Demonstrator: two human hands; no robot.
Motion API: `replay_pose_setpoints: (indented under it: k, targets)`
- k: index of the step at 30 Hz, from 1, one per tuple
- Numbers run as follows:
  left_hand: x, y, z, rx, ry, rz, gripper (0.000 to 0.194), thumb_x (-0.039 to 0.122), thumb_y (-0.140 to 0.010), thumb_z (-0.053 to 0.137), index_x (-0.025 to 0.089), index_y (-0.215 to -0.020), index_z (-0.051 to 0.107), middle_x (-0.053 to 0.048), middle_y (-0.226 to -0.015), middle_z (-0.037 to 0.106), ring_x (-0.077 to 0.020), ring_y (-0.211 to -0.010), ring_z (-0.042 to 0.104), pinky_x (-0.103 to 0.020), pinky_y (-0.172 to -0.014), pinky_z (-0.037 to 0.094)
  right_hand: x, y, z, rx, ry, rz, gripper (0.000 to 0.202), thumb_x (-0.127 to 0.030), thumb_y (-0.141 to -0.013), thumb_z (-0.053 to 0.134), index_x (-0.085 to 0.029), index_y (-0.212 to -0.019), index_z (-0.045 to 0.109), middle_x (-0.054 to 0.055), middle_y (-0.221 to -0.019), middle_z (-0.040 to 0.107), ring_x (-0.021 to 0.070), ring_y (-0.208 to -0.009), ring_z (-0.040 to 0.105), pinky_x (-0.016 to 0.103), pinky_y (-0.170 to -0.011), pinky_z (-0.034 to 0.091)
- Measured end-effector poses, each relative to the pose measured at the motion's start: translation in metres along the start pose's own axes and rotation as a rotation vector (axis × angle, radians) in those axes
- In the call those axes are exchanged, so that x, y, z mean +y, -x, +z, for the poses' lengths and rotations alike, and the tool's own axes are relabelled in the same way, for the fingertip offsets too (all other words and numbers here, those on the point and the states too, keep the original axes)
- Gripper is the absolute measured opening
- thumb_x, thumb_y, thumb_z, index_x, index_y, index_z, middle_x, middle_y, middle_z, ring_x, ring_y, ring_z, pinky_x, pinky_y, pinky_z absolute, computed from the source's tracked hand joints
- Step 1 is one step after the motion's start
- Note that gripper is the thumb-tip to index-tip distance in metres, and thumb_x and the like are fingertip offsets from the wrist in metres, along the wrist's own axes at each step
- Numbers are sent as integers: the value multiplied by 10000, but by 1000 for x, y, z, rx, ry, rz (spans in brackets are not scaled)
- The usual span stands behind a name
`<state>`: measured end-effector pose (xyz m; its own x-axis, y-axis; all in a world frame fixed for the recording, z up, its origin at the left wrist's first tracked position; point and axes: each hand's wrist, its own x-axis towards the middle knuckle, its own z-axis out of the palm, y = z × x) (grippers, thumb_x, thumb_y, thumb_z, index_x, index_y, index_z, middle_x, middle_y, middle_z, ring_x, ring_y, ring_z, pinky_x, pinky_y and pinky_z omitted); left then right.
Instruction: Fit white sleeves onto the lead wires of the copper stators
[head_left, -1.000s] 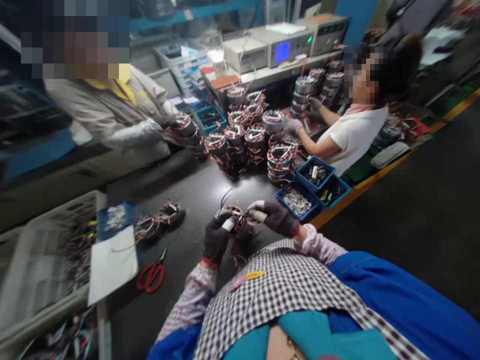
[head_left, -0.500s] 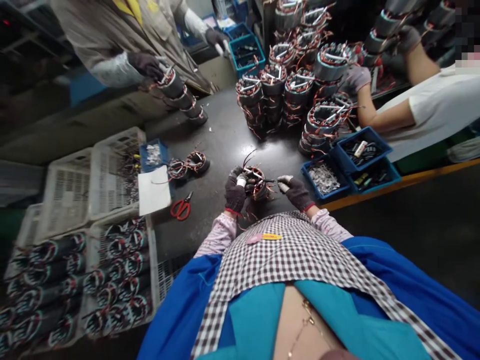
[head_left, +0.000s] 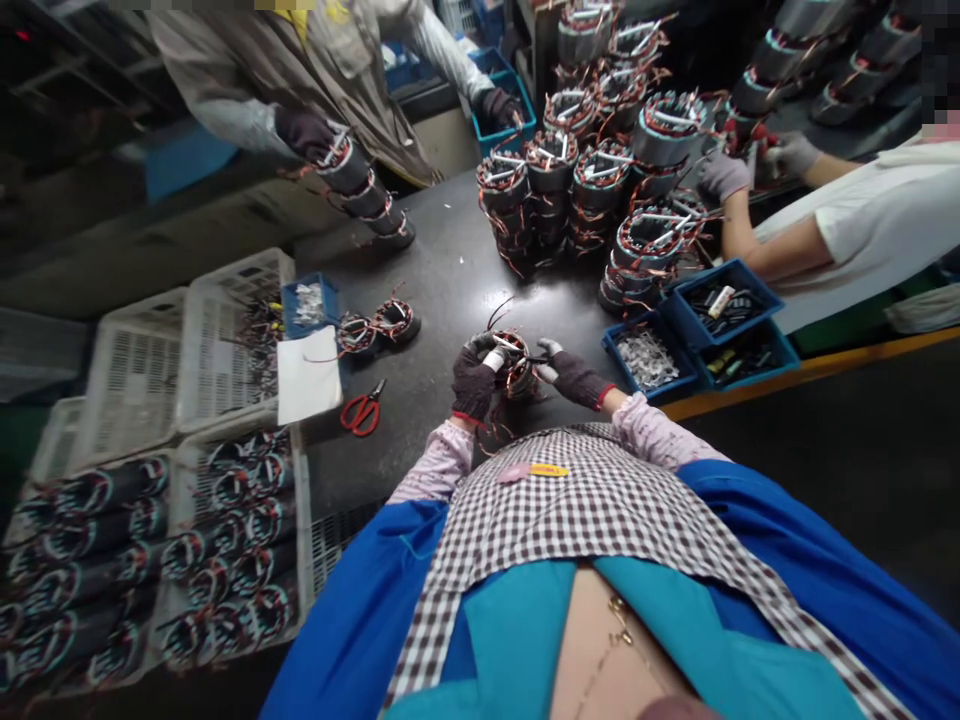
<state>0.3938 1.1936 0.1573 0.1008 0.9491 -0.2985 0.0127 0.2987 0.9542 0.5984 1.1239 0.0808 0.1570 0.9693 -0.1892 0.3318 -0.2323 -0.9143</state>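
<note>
On the dark table before me stands a motor stator [head_left: 517, 383], a ring wound with copper wire, with white sleeves and loose dark leads on top. My left hand [head_left: 472, 378], in a dark glove with pale fingertips, is closed at the stator's left rim. From the right, my right hand [head_left: 574, 375], gloved likewise, pinches a thin black sleeve [head_left: 535, 359] that lies across the stator's top. The fingertips hide where the sleeve meets the wires. Red-handled scissors [head_left: 361, 412] lie to the left, below two more stators [head_left: 394, 320].
Stacked stators [head_left: 551, 185] stand at the back. Blue bins [head_left: 651, 385] of small parts sit at right. White crates [head_left: 307, 520] with stators line the left, near a white sheet [head_left: 307, 378]. Co-workers' hands reach in at a stator column [head_left: 360, 185] and at the right [head_left: 726, 178].
My right hand has moved left to the stator and closed on the black sleeve. The far co-worker's hand has reached into a blue bin. My left hand stays nearly in place.
</note>
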Motion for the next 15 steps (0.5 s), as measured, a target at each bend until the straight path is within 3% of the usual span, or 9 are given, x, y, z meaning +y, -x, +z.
replay_pose_setpoints:
  k: [2, 4, 7, 9, 12, 14, 15]
  targets:
    - [5, 2, 2, 10, 3, 36, 220, 201, -947, 911, 178, -1090, 746, -93, -1021, 867, -214, -809, 808, -373, -759, 677, -6, 9, -15, 128, -66, -8, 567, -263, -1002, 771, -156, -1549, 667, 158, -1305, 821, 266, -1151, 765, 457, -1136, 620]
    - [8, 5, 8, -3, 3, 120, 230, 210, -940, 928, 186, -1071, 740, -90, -1073, 868, -213, -868, 816, -388, -829, 695, -20, 18, -23, 189, -174, -78, 576, -364, -1036, 765, -190, -1575, 661, 122, -1256, 829, 263, -1112, 785, 455, -1099, 650]
    - [10, 8, 20, -113, -23, 238, 208, 169, -942, 919, 188, -1050, 742, -103, -1145, 867, -221, -1020, 825, -415, -1001, 685, -45, 20, -22, 74, -322, -264, 445, -500, -1019, 821, -243, -1380, 774, 66, -1168, 837, 259, -1097, 794, 419, -1058, 670]
    - [10, 6, 20, -144, -65, 247, 163, 183, -995, 877, 183, -1091, 745, -125, -1194, 861, -235, -1091, 822, -438, -1063, 665, -52, 15, -21, 64, -415, -299, 365, -540, -1009, 838, -235, -1206, 798, 53, -1113, 832, 237, -1045, 789, 383, -1007, 673]
    - [10, -6, 3, 15, -225, 226, 245, 242, -1062, 850, 176, -1263, 725, -152, -1269, 840, -253, -1215, 794, -457, -1139, 624, -33, 6, -24, 137, -545, -111, 324, -497, -1016, 818, -220, -1166, 741, 19, -985, 791, 171, -825, 737, 307, -806, 647]
    - [6, -16, -13, 111, -373, 183, 392, 235, -1042, 877, 160, -1380, 693, -172, -1301, 827, -268, -1261, 772, -463, -1162, 601, -10, 3, -24, 120, -499, 71, 228, -364, -1010, 786, -208, -1164, 725, -8, -907, 749, 142, -728, 678, 271, -728, 588]
    - [3, -19, -19, 102, -446, 147, 446, 218, -1027, 880, 146, -1419, 679, -181, -1292, 826, -277, -1234, 776, -468, -1134, 608, 2, 3, -22, 96, -433, 137, 172, -290, -999, 763, -199, -1142, 732, -15, -871, 729, 137, -714, 653, 269, -731, 569]
